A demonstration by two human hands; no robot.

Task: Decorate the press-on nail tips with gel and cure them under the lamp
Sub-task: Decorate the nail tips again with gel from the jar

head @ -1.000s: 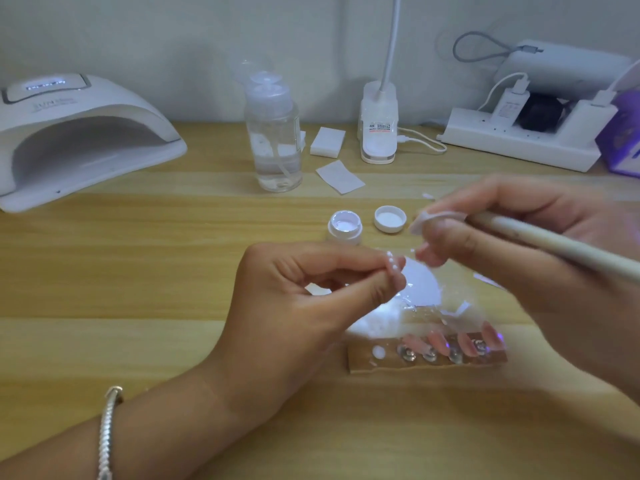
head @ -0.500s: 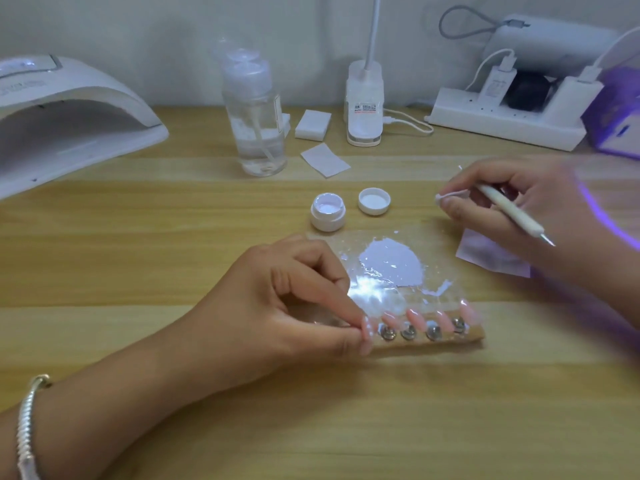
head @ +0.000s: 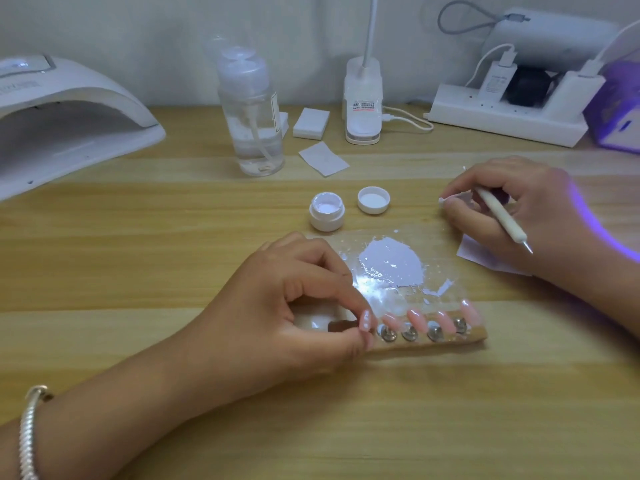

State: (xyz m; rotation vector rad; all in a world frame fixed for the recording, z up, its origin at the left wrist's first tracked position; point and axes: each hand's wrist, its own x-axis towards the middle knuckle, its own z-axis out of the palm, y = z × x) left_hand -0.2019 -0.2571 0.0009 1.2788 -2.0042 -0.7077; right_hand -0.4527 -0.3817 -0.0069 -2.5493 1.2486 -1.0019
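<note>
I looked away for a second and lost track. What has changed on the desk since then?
The left hand brought the nail tip it pinches down from mid-air to the left end of the wooden holder. The right hand, still gripping the tool, drew back to the right, off the palette. The gel pot, lid and curing lamp stayed put.

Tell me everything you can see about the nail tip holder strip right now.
The holder strip is a narrow, tan, wood-looking bar lying flat on the table, along the near edge of the clear gel-smeared sheet. Four round metal studs sit in a row along it, with pink nail tips angled up and away from them. The left hand covers its left end, pinching one more pink tip there. The right hand is clear of it.
</note>
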